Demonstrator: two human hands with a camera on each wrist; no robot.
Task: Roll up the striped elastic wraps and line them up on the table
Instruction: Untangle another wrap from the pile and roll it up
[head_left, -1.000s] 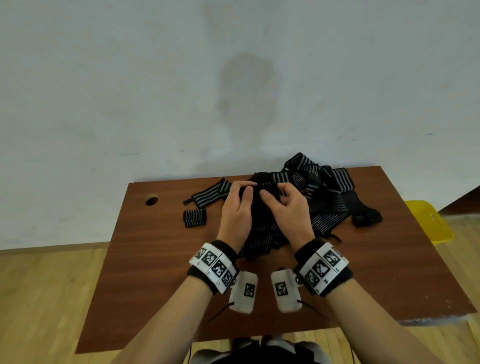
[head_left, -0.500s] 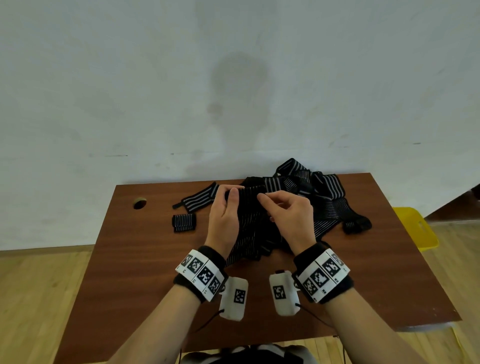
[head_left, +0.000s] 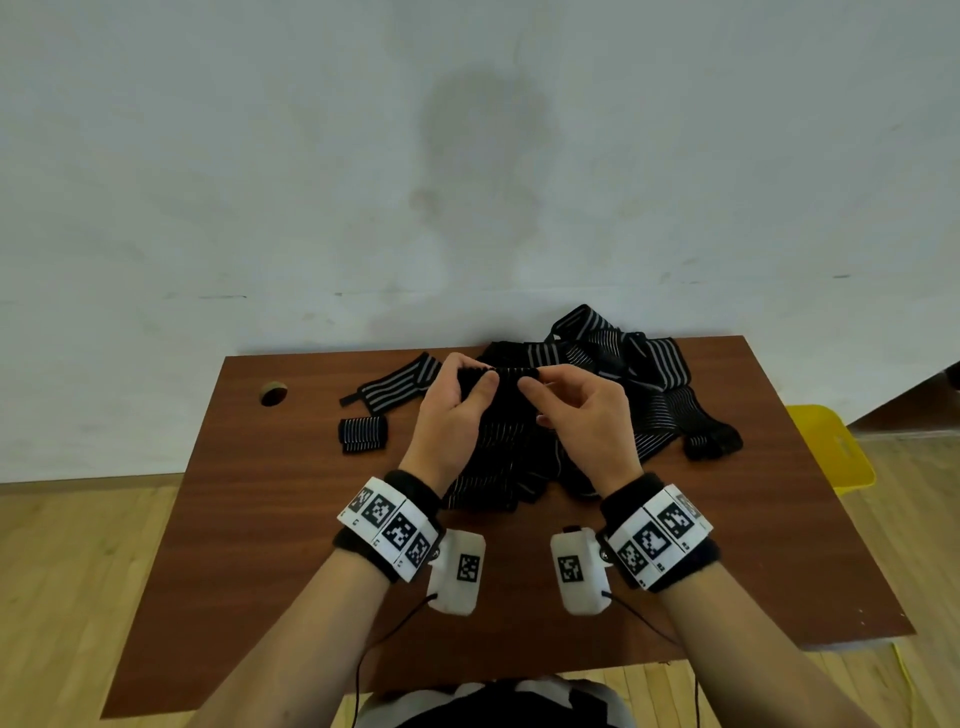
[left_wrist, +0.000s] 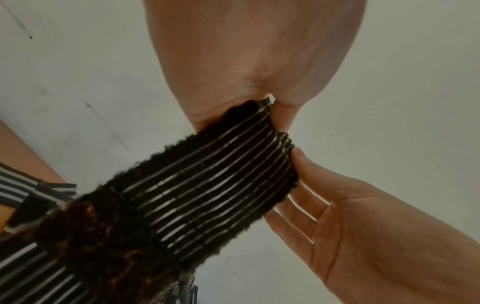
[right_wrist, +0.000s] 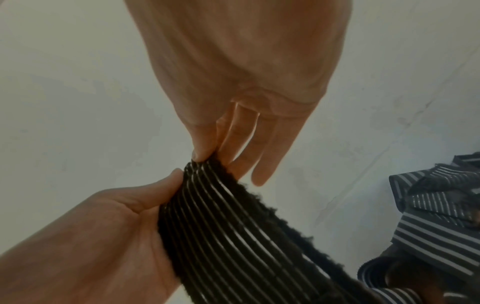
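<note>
Left hand (head_left: 451, 415) and right hand (head_left: 587, 421): both pinch the top edge of a wrap (head_left: 498, 441), held above the bench (head_left: 260, 519). Behind the right hand: heap (head_left: 639, 374) of loose wraps. Left of the left hand: flat wrap (head_left: 392, 385); rolled wrap (head_left: 362, 434); bench hole (head_left: 273, 393).

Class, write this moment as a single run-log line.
left hand: pinches wrap end | right hand: pinches same end | striped wrap: held up, unrolled | rolled wrap: on table
</note>
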